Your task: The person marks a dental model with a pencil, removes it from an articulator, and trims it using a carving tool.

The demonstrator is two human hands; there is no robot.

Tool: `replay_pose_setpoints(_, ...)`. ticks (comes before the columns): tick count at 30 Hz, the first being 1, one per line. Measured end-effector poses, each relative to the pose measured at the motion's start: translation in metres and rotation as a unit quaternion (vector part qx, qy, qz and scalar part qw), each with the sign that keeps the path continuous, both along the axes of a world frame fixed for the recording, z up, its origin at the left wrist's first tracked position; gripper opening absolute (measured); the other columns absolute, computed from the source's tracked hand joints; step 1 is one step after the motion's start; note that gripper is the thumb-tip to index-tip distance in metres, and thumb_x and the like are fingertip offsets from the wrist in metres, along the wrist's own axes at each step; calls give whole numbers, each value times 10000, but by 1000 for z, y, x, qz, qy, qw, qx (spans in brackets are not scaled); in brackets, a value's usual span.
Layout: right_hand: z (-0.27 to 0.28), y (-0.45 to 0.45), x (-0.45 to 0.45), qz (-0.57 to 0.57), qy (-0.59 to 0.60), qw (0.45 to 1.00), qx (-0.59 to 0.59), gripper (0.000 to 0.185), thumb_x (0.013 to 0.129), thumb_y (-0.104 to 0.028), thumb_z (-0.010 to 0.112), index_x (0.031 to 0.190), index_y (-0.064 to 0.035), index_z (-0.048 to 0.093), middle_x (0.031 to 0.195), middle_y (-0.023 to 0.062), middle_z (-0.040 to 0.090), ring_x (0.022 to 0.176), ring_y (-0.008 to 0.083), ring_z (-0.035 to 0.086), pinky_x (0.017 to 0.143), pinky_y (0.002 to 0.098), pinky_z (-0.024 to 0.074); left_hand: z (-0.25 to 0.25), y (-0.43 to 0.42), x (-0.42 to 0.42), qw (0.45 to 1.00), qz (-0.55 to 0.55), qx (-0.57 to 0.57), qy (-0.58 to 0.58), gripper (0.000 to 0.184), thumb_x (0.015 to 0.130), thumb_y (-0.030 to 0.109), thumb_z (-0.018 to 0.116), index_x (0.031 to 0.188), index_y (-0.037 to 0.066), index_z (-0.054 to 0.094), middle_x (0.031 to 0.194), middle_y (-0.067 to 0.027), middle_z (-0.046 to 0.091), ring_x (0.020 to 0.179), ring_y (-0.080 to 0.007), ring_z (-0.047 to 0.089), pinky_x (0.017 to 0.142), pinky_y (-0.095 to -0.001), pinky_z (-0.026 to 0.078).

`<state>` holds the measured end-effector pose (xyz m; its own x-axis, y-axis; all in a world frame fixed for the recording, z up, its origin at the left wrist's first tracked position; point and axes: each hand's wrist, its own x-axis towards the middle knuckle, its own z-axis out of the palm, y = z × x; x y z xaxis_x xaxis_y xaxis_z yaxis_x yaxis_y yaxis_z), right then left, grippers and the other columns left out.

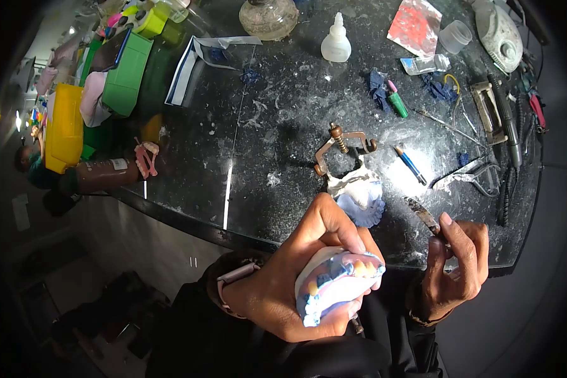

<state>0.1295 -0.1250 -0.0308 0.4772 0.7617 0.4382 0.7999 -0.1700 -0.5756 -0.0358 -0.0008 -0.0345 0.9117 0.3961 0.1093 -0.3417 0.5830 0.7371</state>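
My left hand (283, 283) is wrapped round a white and blue dental cast (340, 283) with wax and several teeth on it, held before the table's front edge. To its right, my right hand (458, 268) pinches a stained metal blade tool (424, 216), its tip pointing up and left, apart from the cast. Just beyond my left hand, a second cast, white and blue (360, 198), rests on the table beside a brown metal articulator frame (341, 143) with a spring.
The dark table (271, 145) bears a white dropper bottle (336, 45), a blue pen (411, 165), a green and pink tool (397, 101), pliers (469, 178), and a black handpiece (507, 126). Green (127, 75) and yellow bins (65, 129) stand left, near a pink denture piece (146, 159).
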Motion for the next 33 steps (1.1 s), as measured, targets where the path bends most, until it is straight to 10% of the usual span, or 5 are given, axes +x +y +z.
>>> replay_pose_setpoints(20, -5, 9, 10, -17, 21, 1000, -15, 420, 572, 78, 716, 983, -9, 703, 710, 91, 583, 615, 181, 562, 559, 272, 444, -2, 13, 12, 988, 22, 134, 72, 594, 696, -61, 691, 1085, 74, 262, 915, -264, 550, 782, -173, 599, 690, -261, 504)
replay_pose_setpoints(33, -23, 26, 26, -59, 71, 995, -37, 267, 768, 64, 639, 1026, 10, 683, 757, 94, 569, 657, 168, 565, 574, 271, 436, -9, 24, 23, 983, -115, -144, 15, 542, 708, -12, 671, 1076, 55, 279, 949, -144, 540, 750, -131, 590, 636, -284, 521)
